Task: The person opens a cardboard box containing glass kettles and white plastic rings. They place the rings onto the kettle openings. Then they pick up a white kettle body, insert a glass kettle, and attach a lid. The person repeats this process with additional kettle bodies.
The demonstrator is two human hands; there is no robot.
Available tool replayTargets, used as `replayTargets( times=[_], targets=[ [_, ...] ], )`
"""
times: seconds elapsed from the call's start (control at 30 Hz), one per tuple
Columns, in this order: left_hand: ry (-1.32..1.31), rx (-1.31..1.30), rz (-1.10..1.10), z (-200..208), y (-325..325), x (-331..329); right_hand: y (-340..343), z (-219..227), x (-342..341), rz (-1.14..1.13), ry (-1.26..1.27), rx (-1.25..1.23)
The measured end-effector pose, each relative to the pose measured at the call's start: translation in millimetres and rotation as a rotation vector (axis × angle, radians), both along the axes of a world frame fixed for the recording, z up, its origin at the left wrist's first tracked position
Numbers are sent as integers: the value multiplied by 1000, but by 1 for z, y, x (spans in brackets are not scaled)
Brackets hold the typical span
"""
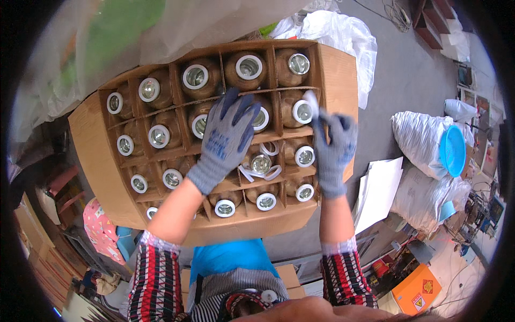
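Observation:
A divided cardboard box (337, 80) holds several clear glass jars (248, 68), most with a white ring around the mouth. My left hand (228, 134), in a grey and blue work glove, lies palm down over the middle jars with its fingers stretched out. My right hand (337, 147), gloved the same way, pinches a white ring (311, 103), tilted and smeared by motion, beside a jar (304, 111) at the box's right side. Several loose white rings (273, 172) lie around a ringless jar (261, 163). The back right jar (299, 63) also shows no white ring.
Clear plastic sheeting (177, 27) hangs over the far left edge of the box. White sheets (379, 188) lie to the right, near stuffed sacks (421, 142) and a blue basin (453, 151). An orange box (416, 290) stands at the near right.

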State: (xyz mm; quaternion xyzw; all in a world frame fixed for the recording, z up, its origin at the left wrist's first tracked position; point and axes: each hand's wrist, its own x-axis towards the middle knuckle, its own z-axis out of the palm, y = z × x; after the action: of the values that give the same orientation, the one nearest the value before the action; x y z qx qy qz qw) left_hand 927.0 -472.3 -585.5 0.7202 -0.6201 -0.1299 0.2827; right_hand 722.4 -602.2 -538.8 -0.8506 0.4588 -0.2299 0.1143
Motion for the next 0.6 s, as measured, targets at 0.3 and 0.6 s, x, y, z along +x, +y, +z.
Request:
replayTargets(
  times=[0.3,0.6],
  targets=[
    [86,183,-11,1,70,-26,-88,-72,43,321,473,-290],
    [-228,-82,-244,-10,-104,10,-87,-84,11,329,411,-242]
  ],
)
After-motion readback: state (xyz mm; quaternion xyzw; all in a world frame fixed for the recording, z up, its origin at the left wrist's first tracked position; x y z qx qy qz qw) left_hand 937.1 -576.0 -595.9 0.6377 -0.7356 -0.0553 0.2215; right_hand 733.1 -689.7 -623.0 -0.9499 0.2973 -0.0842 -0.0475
